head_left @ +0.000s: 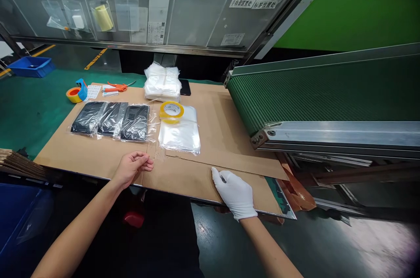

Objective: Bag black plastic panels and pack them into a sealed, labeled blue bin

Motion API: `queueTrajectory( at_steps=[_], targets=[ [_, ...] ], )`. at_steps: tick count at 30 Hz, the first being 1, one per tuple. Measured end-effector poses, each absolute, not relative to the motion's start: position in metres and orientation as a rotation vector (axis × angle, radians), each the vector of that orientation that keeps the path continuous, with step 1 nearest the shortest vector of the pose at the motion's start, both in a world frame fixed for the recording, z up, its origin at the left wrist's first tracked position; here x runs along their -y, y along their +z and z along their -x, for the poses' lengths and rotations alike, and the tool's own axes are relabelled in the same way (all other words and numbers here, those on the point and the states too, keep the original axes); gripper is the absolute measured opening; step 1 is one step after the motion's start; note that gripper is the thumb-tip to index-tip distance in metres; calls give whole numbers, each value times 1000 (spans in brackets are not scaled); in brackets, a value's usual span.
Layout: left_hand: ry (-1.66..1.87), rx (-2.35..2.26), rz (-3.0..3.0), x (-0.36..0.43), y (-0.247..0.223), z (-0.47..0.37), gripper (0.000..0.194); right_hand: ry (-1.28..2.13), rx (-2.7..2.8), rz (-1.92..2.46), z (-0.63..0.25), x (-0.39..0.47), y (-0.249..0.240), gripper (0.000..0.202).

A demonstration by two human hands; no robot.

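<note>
My left hand, bare, hovers over the front of the cardboard-covered table, its fingers curled together with thumb against fingertips; nothing shows between them. My right hand, in a white glove, is at the table's front edge with fingers curled under; whatever its palm may hold is hidden. Three black items in clear bags lie in a row beyond my left hand. To their right sits a stack of clear bags with a roll of yellowish tape on its upper part.
Behind are a bundle of white bags, a dark phone-like object, an orange air gun and a coloured tape roll. A green conveyor rises at the right. A blue bin stands far left.
</note>
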State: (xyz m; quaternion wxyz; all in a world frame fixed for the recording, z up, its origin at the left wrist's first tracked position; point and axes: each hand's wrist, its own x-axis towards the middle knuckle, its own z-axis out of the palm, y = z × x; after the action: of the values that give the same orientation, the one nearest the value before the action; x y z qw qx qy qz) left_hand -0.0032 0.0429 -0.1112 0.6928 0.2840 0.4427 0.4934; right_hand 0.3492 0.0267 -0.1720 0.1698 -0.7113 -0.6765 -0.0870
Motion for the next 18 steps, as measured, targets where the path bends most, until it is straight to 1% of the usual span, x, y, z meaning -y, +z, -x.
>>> queueTrajectory(
  at_steps=[6, 18],
  targets=[
    [1130, -1002, -678, -42, -108, 6, 54, -266, 1924, 2010, -350, -27, -173, 62],
    [1148, -1007, -687, -42, -106, 13, 49, -281, 1937, 2019, -349, -27, -172, 61]
  ],
)
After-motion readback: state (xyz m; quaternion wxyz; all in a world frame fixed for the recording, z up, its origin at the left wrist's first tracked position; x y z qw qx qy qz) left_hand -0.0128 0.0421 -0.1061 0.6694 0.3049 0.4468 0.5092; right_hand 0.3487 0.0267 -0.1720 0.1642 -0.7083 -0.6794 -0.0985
